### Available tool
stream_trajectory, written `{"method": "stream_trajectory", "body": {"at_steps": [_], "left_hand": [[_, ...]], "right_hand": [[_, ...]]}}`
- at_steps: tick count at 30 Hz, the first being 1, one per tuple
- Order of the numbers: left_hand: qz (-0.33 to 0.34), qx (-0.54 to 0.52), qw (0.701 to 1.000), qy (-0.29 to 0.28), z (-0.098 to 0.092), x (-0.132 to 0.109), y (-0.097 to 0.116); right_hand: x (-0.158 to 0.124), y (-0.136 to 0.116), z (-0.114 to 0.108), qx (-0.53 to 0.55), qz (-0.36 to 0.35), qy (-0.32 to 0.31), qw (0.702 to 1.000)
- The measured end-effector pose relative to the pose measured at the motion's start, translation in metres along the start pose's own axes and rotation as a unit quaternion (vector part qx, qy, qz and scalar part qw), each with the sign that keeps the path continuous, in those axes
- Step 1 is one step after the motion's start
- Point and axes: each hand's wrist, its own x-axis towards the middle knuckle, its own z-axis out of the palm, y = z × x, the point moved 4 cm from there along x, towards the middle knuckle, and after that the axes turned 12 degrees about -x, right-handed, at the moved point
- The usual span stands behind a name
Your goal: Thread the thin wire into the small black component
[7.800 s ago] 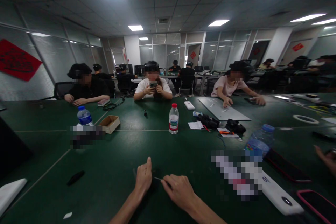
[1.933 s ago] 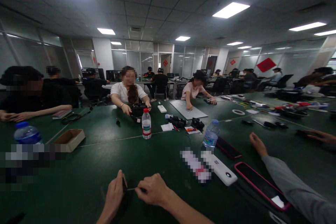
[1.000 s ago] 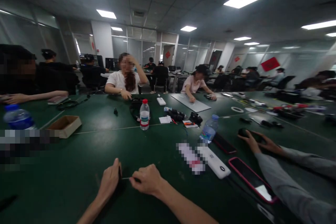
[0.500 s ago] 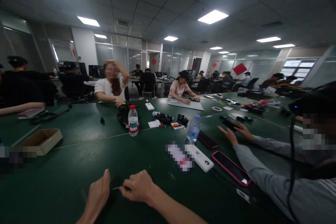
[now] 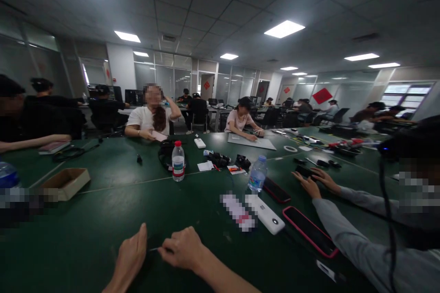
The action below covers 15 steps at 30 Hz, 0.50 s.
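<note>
At bottom centre, the right hand (image 5: 180,247) had its fingers (image 5: 175,243) clenched on a thin metal pin (image 5: 153,249), tip aimed at the upright left hand (image 5: 129,256), over the green counter (image 5: 68,242); whether that left hand gripped anything could not be told.

Thin metal pin (image 5: 154,249), nearly level, tip pointing left
</note>
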Motion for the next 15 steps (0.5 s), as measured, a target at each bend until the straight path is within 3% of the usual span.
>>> {"method": "stream_trajectory", "body": {"at_steps": [2,6,15], "left_hand": [[0.005,0.017,1.0,-0.025,0.003,0.0,0.001],[0.012,0.035,0.999,-0.019,0.003,0.001,0.004],[-0.053,-0.131,0.99,0.014,-0.004,0.003,0.013]], "right_hand": [[0.001,0.001,-0.003,0.004,-0.003,-0.006,1.0],[0.003,0.002,-0.004,0.01,-0.012,-0.011,1.0],[0.006,0.006,-0.002,0.03,-0.016,-0.023,0.999]]}}
